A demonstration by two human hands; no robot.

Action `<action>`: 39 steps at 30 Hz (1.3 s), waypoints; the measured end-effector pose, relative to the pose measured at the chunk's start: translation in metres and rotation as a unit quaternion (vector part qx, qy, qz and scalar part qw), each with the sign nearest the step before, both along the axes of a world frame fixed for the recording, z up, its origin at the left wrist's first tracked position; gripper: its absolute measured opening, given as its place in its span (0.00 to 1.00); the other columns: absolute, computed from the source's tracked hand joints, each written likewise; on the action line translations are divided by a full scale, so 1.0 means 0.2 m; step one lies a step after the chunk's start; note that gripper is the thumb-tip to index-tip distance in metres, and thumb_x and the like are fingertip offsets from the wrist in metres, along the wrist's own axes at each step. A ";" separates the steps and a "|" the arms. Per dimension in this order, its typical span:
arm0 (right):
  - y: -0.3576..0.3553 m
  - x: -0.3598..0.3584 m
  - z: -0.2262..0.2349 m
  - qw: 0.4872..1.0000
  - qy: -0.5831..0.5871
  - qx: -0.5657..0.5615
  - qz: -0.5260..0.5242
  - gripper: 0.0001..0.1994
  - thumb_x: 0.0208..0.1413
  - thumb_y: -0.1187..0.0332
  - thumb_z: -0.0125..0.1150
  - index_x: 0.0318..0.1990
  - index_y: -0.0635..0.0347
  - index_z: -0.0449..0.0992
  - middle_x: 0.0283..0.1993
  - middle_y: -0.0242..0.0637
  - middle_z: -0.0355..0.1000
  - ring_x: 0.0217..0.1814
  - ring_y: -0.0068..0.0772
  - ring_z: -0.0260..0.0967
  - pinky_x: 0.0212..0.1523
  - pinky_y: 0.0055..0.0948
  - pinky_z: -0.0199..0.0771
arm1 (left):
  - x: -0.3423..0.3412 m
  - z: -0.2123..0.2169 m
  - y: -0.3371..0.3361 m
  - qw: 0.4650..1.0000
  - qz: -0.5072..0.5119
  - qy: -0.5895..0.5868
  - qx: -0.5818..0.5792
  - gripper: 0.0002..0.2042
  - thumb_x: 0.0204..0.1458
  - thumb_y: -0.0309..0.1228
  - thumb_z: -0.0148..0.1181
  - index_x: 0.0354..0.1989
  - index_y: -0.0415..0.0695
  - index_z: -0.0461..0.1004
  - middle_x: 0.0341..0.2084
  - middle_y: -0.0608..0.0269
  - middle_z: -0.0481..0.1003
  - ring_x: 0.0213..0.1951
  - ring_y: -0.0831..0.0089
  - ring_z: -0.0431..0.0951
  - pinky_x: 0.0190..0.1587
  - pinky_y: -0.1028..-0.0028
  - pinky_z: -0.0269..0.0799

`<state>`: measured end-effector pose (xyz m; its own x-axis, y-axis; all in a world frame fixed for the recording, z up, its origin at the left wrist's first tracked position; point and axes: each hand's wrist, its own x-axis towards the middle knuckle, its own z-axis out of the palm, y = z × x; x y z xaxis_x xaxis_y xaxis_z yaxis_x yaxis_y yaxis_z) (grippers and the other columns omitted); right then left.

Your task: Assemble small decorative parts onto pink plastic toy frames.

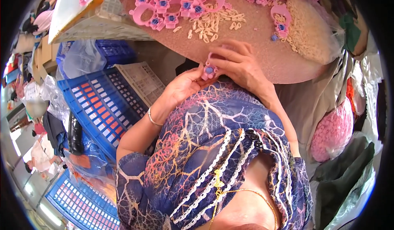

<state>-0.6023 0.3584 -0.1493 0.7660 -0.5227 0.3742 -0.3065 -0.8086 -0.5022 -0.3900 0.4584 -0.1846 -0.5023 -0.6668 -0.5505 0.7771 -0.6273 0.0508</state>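
Both of my hands meet at the near edge of a round table [262,53] on one pink plastic ring-shaped part [207,71] with a blue centre. My left hand [184,83] pinches its lower side between thumb and fingers. Around the ring's upper side curl the fingers of my right hand [242,66], partly hiding it. Just beyond lie loose cream-coloured small plastic pieces [211,23]. Farther back is a heap of similar pink parts [186,2] with blue centres. A single pink part [280,21] rests apart, to the right.
A large pile of cream pieces [310,33] spreads over the table's right side, by clear plastic. Blue slatted crates [100,103] stand at my left, below a pale crate [119,23]. A bag of pink pieces [333,133] hangs low on the right. Other people are in the left background.
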 end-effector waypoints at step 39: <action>-1.20 0.26 0.20 0.953 0.135 -0.215 -0.166 0.08 0.53 0.71 0.61 0.40 0.54 0.83 0.38 0.35 0.81 0.44 0.37 0.76 0.50 0.38 0.67 | -0.23 0.02 -0.31 0.230 0.107 -0.800 -0.543 0.23 0.31 0.34 0.76 0.41 0.50 0.81 0.35 0.73 0.78 0.37 0.72 0.76 0.42 0.68 0.66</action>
